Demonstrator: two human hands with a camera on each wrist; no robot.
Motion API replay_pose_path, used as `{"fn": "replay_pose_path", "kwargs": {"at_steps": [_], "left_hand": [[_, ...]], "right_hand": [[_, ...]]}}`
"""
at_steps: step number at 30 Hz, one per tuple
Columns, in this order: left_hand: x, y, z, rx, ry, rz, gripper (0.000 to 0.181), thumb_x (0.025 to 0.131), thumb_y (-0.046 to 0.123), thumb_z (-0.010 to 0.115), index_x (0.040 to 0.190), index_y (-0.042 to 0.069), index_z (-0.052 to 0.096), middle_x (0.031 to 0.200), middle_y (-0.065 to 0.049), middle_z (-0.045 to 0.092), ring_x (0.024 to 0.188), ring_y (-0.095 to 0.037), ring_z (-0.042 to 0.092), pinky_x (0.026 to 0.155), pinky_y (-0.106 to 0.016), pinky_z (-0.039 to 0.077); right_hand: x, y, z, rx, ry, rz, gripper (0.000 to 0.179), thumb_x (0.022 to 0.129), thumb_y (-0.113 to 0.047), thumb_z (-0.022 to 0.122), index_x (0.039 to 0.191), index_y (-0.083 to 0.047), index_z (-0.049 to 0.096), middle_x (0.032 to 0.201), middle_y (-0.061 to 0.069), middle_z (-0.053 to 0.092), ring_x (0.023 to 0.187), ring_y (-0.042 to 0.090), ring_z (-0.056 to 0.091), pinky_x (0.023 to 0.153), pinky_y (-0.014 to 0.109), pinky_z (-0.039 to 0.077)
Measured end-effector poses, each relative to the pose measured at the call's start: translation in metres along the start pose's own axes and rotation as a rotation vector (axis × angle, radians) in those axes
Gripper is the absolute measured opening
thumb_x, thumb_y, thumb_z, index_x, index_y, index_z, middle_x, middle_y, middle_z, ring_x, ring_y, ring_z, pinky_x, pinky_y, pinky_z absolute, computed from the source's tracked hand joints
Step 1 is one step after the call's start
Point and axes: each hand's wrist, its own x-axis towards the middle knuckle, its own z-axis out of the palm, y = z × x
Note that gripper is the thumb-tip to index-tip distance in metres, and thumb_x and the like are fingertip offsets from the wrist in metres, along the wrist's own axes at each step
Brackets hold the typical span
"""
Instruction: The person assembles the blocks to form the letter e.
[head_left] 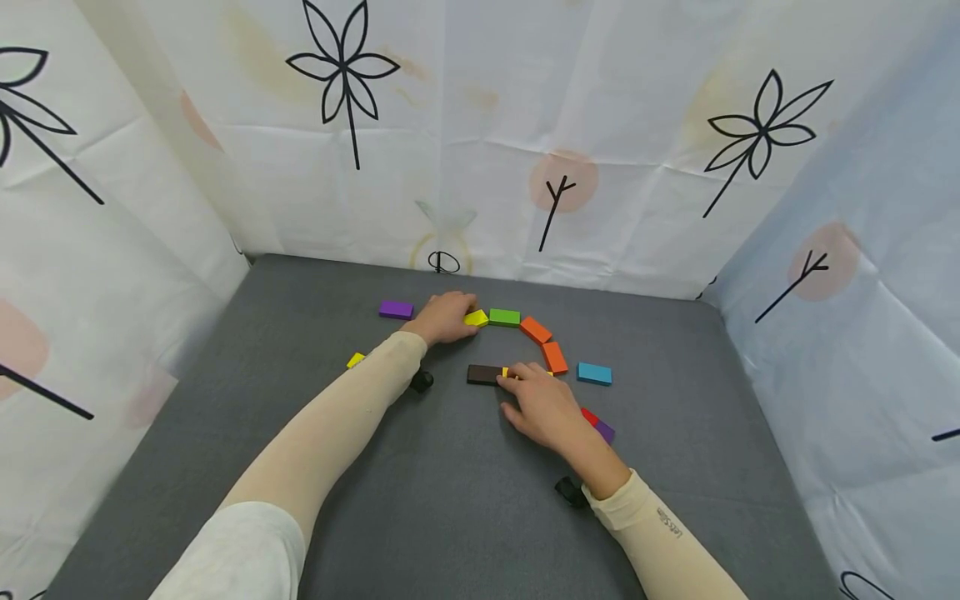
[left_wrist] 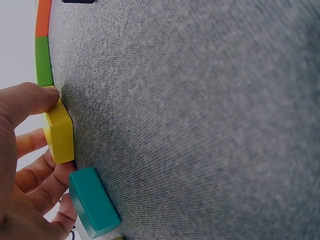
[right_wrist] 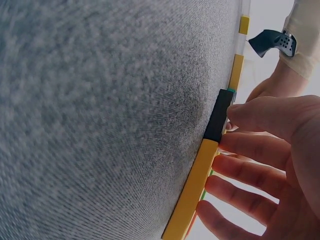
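My left hand (head_left: 441, 320) is narrowed around a yellow block (left_wrist: 61, 132), with the thumb against its right end and the fingertips behind it and at its left end. This block is on the far part of the grey table (head_left: 450, 467), at the left end of a curve that runs on right through a green block (head_left: 504, 317), then bends nearer through one orange block (head_left: 536, 330) and a second orange block (head_left: 554, 358). The yellow one's right end meets the green one or lies just beside it. A teal block (left_wrist: 95, 202) sits just left of it, near my little finger.

My right hand (head_left: 547, 408) is nearer and further right, spread fairly wide, its fingers nearly straight and touching a yellow strip (right_wrist: 192, 187). A dark block (head_left: 482, 375) joins the strip's left end, and my index fingertip rests about where the two meet. I cannot tell whether the strip is one piece or several.

Right of this hand lies a blue block (head_left: 594, 373); a red block (head_left: 589, 415) and a purple block (head_left: 605, 431) show partly behind my wrist. At the far left is a violet block (head_left: 395, 309), and a small yellow piece (head_left: 355, 360) peeks out beside my left sleeve (head_left: 337, 408).
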Motion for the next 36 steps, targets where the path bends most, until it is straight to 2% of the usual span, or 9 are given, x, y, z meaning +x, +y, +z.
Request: {"fn": "replay_pose_path", "kwargs": {"at_steps": [26,31,36], "left_hand": [[-0.004,0.005,-0.002,0.011,-0.005,-0.003,0.026,0.105,0.031,0.074,0.119,0.011,0.066,0.109,-0.008,0.065,0.097,-0.026,0.058,0.094,-0.048,0.044],[-0.004,0.003,-0.005,-0.051,0.002,0.009,0.029,0.107,0.032,0.069,0.123,0.008,0.069,0.112,-0.01,0.069,0.101,-0.028,0.063,0.098,-0.052,0.047],[-0.005,-0.006,-0.009,-0.172,0.017,0.008,0.036,0.112,0.033,0.064,0.135,0.006,0.069,0.113,-0.01,0.07,0.1,-0.025,0.066,0.095,-0.047,0.053]], "right_hand": [[0.0,-0.001,0.0,-0.018,-0.015,0.003,0.044,0.1,-0.029,0.081,0.141,-0.015,0.075,0.134,0.006,0.067,0.115,0.023,0.061,0.085,0.042,0.061],[0.0,0.0,0.001,-0.024,-0.013,0.008,0.044,0.1,-0.029,0.081,0.141,-0.016,0.075,0.134,0.006,0.067,0.115,0.022,0.061,0.085,0.041,0.06],[0.0,0.0,0.001,-0.026,-0.017,0.009,0.044,0.1,-0.029,0.081,0.142,-0.016,0.074,0.135,0.006,0.066,0.115,0.023,0.06,0.086,0.041,0.06]]}}
